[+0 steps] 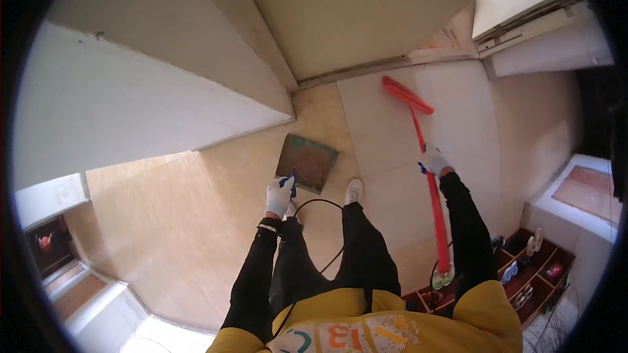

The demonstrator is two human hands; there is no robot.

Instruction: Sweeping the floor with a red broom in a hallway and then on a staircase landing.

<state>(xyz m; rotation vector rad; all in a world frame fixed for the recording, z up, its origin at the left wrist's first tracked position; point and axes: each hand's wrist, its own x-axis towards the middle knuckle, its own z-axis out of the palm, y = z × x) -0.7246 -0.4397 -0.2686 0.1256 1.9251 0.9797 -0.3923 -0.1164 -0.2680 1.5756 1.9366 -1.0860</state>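
My right hand (434, 159), in a white glove with blue on the fingers, grips the red handle of a broom (407, 95). The broom's red head rests on the pale tiles ahead of me and to the right. A matching glove covers my left hand (280, 196), which is closed on the upright handle of a dustpan (306, 164); most of that handle is hidden by the hand. The dustpan is worn, with a brownish inside and a greenish rim, and sits low over the floor in front of my feet. A dark cable (319, 200) loops before my legs.
A white wall corner (294, 113) juts out at the left. Ahead stands a beige door-like panel (363, 14) above a sill (353, 71). At the lower right, a dark red compartmented rack (532, 267) holds several shoes. Low ledges line both sides.
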